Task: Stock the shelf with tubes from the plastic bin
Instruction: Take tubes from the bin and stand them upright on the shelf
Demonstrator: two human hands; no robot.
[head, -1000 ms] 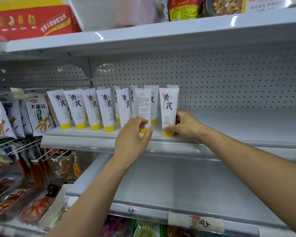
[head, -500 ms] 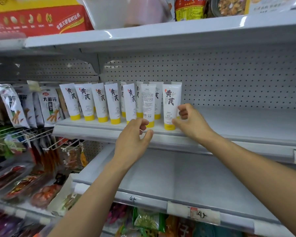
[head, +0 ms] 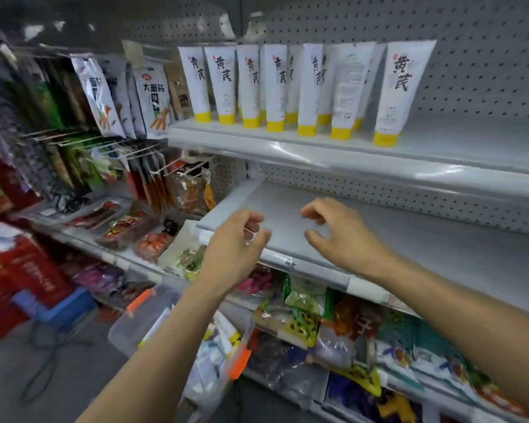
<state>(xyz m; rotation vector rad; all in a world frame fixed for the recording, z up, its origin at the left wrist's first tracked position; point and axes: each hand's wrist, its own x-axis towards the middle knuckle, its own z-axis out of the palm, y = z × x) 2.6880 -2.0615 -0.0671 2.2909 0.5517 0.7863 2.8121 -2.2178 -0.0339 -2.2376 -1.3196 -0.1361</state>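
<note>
Left hand [head: 235, 250]: empty, fingers loosely curled, in the air in front of the lower shelf [head: 425, 239]
Right hand [head: 345, 236]: empty too, fingers relaxed and half bent, just beside the left one, not touching it
Tubes [head: 275, 87]: white with yellow caps, standing cap-down in a row on the upper shelf [head: 318, 154], well above both hands
End tube [head: 400, 90]: rightmost, slightly apart from its neighbours
Plastic bin [head: 135, 328]: clear with orange latches, low down under the left forearm
Spare tubes [head: 223, 340]: lying loose inside the bin
Likely step: reaching down for more stock
Doing it well: grip each spare tube by its body, set it cap-down right of the end tube, label facing out, without bumping the row
</note>
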